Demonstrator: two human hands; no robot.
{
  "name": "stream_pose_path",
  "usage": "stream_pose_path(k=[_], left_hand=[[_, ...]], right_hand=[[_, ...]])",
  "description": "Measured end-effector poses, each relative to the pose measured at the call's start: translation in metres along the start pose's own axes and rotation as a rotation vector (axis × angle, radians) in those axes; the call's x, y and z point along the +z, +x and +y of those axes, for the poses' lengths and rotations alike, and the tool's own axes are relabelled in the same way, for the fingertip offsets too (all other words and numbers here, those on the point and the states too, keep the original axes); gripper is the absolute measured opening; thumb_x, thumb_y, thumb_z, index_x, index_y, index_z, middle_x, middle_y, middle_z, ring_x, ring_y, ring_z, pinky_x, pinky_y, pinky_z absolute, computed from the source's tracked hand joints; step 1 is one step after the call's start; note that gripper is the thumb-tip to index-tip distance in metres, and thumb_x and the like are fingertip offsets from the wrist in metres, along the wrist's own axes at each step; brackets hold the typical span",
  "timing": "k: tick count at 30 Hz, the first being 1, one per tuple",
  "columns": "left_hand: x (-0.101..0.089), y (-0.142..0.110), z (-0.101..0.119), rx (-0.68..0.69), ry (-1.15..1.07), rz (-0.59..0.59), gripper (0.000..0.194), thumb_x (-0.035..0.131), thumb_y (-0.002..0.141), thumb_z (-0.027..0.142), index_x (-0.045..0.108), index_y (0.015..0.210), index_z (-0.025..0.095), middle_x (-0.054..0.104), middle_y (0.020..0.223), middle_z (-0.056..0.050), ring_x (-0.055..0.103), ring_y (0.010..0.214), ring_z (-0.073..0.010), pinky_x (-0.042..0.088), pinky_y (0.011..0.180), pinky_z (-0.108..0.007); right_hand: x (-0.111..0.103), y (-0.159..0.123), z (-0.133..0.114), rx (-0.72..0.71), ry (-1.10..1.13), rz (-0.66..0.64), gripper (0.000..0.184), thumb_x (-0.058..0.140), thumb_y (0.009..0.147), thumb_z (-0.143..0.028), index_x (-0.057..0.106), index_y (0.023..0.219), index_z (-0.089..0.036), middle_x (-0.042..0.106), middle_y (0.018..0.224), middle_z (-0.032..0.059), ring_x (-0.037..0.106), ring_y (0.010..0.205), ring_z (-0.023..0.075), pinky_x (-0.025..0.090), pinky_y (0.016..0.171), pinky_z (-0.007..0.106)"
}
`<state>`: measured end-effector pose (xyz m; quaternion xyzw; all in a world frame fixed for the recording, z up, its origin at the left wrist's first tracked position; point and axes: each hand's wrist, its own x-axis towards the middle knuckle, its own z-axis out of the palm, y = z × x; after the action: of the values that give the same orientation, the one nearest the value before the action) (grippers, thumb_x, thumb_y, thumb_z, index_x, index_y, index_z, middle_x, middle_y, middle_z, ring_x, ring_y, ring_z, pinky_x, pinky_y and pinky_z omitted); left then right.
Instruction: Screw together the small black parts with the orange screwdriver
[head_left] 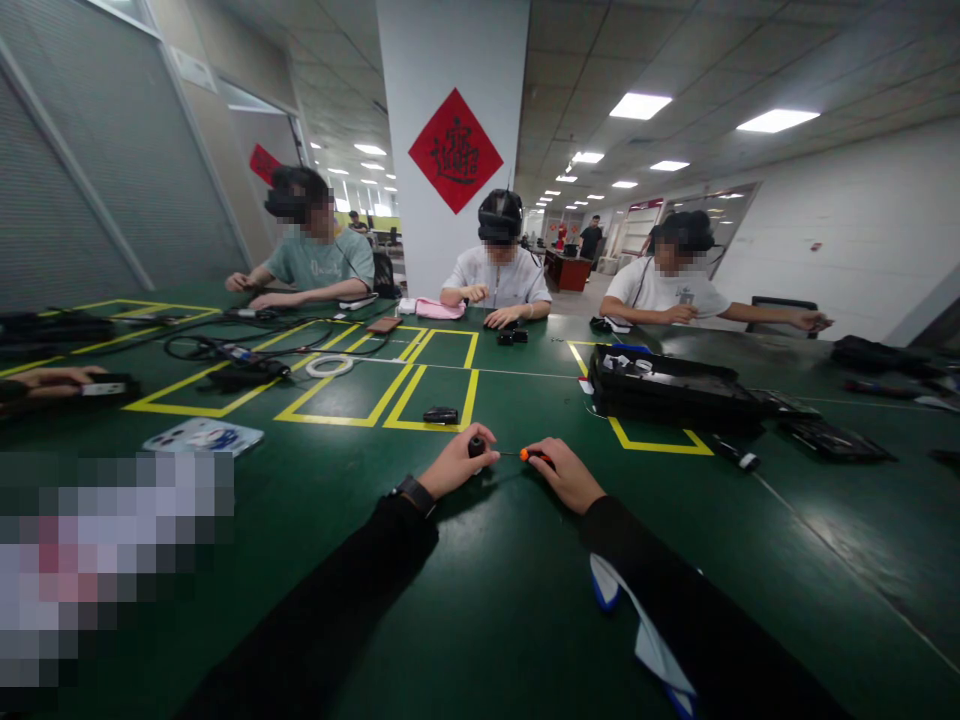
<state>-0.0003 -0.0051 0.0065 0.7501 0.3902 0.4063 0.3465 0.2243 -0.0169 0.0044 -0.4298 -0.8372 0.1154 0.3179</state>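
My left hand [452, 466], with a dark watch on its wrist, is closed around a small black cylindrical part [476, 446]. My right hand [573, 476] grips a screwdriver [525, 455] with an orange and black handle. Its thin shaft points left and reaches the fingertips of my left hand; whether the tip touches the black part I cannot tell. Just beyond my left hand, a black cylindrical piece [440, 415] lies on the green table inside a yellow-taped rectangle.
A black open case [675, 385] with parts stands at right, near a dark cylinder with a white end [735, 453]. A phone [204, 437], a white tape roll [329, 366] and black cables lie left. Beside my right forearm is a white-and-blue strip [637, 620]. Several people sit around the table.
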Motion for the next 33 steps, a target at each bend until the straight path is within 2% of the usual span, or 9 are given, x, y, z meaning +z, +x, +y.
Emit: stream_pose_path(k=[5, 13, 20, 26, 33], left_hand=[[-0.0004, 0.0003, 0.0019, -0.019, 0.02, 0.004, 0.027, 0.057, 0.071, 0.035, 0.05, 0.09, 0.018, 0.055, 0.078, 0.001, 0.052, 0.07, -0.0119, 0.041, 0.068, -0.025], [0.0, 0.0006, 0.0028, -0.031, -0.009, 0.013, 0.028, 0.058, 0.07, 0.036, 0.05, 0.09, 0.018, 0.054, 0.074, 0.002, 0.052, 0.067, -0.0112, 0.041, 0.068, -0.026], [-0.0004, 0.0, 0.0024, -0.039, -0.045, -0.002, 0.029, 0.055, 0.072, 0.038, 0.049, 0.091, 0.018, 0.053, 0.074, 0.002, 0.05, 0.062, -0.0097, 0.041, 0.063, -0.024], [0.0001, 0.0001, 0.0031, -0.013, -0.004, 0.017, 0.025, 0.054, 0.073, 0.04, 0.05, 0.082, 0.017, 0.054, 0.073, 0.001, 0.052, 0.068, -0.0118, 0.041, 0.068, -0.026], [-0.0007, 0.0003, 0.0036, -0.029, 0.011, 0.0, 0.024, 0.054, 0.073, 0.04, 0.049, 0.08, 0.018, 0.053, 0.072, 0.002, 0.05, 0.064, -0.011, 0.04, 0.065, -0.025]], right_hand=[[-0.0002, -0.001, -0.0004, 0.016, -0.012, 0.03, 0.018, 0.048, 0.083, -0.027, 0.06, 0.094, -0.019, 0.059, 0.089, 0.0054, 0.051, 0.086, 0.0172, 0.039, 0.079, 0.032], [-0.0026, 0.0011, -0.0051, 0.049, -0.066, 0.044, 0.015, 0.054, 0.078, -0.027, 0.061, 0.09, -0.019, 0.061, 0.087, 0.0049, 0.052, 0.084, 0.0181, 0.039, 0.076, 0.032], [0.0012, 0.0026, -0.004, 0.031, -0.027, -0.006, 0.017, 0.046, 0.084, -0.026, 0.058, 0.094, -0.019, 0.059, 0.09, 0.0052, 0.051, 0.087, 0.017, 0.039, 0.079, 0.031], [0.004, 0.0001, 0.0004, -0.019, -0.006, -0.011, 0.023, 0.036, 0.088, -0.025, 0.055, 0.101, -0.018, 0.056, 0.095, 0.0061, 0.048, 0.092, 0.0165, 0.037, 0.085, 0.032], [0.0006, -0.0003, 0.0003, -0.003, -0.012, -0.017, 0.021, 0.038, 0.088, -0.025, 0.057, 0.089, -0.018, 0.056, 0.087, 0.0052, 0.049, 0.086, 0.0164, 0.039, 0.08, 0.032]])
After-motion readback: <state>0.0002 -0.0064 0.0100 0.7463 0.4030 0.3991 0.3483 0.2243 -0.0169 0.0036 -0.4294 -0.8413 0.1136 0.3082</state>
